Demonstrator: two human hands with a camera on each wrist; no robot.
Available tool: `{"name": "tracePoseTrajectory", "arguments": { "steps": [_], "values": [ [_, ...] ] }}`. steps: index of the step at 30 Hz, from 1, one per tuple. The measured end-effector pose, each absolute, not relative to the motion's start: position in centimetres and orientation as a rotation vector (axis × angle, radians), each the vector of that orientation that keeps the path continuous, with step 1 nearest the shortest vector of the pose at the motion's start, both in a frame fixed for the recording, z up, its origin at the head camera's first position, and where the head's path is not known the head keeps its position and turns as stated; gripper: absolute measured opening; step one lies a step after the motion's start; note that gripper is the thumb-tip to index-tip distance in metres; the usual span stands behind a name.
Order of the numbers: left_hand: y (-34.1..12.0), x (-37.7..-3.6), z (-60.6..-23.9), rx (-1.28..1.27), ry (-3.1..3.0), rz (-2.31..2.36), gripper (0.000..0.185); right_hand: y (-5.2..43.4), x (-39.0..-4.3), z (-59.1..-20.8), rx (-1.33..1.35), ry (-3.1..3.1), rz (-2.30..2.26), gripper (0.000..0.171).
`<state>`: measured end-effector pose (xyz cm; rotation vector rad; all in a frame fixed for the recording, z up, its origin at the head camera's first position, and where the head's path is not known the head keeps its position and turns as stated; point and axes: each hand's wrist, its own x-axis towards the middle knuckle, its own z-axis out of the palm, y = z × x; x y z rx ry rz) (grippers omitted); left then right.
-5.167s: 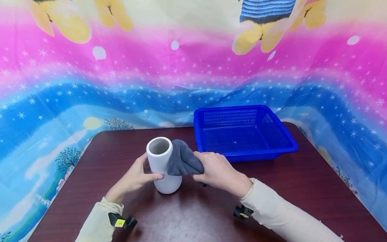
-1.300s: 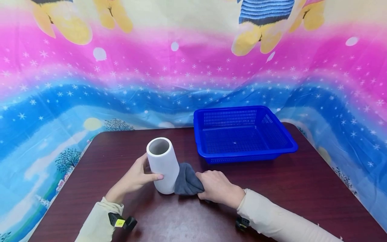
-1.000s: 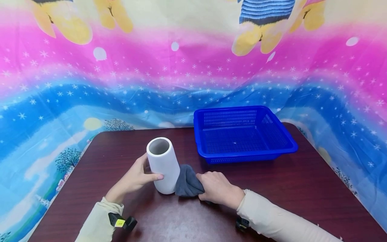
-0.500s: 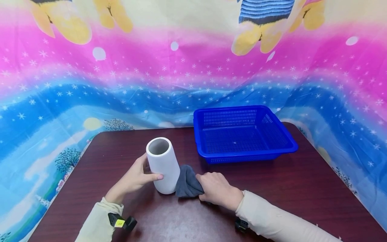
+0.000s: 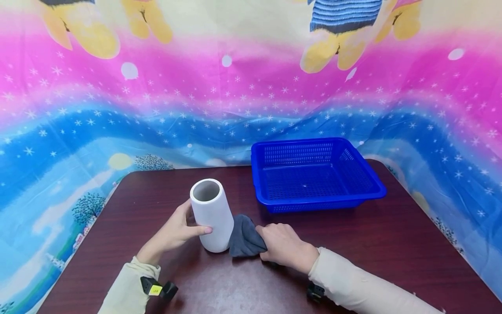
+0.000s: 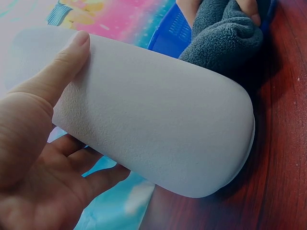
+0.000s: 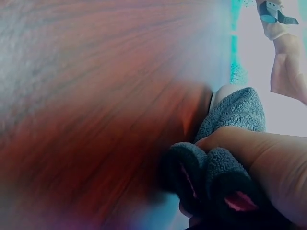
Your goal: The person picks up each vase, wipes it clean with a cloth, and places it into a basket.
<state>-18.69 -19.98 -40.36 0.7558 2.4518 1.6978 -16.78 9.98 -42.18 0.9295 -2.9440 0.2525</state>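
Dark wooden table [image 5: 392, 244], your work surface. Blue mesh basket [image 5: 315, 172] sits at the far right of centre, well apart from your hands. White vase [image 5: 210, 216] stands upright on the table, left of centre, mouth open to the top. Your left hand [image 5: 175, 231] wraps its lower body, thumb across the front, fingers behind. Grey cloth [image 5: 244, 236], bunched, pressed against the vase's lower right side, just above the table. Your right hand [image 5: 284, 246] clamps the cloth, fingers curled into its folds.
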Motion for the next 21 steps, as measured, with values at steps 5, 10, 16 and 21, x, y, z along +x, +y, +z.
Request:
{"name": "tracePoseTrajectory", "arguments": {
  "steps": [5, 10, 16, 21],
  "values": [
    [-20.0, -18.7, -40.4, 0.75, 2.448, 1.699, 0.074, 10.5, -16.9, -42.0, 0.945, -2.923, 0.299, 0.034],
    [-20.0, -18.7, -40.4, 0.745, 2.453, 1.699, 0.074, 10.8, -17.0, -41.6, 0.935, -2.919, 0.313, 0.035],
    [-20.0, -18.7, -40.4, 0.755, 2.44, 1.709, 0.075, 11.2, -17.0, -40.7, 0.895, -2.924, 0.338, 0.035],
    [-19.9, -18.6, -40.3, 0.756, 2.43, 1.715, 0.075, 11.5, -17.0, -40.0, 0.874, -2.926, 0.377, 0.034]
  ]
}}
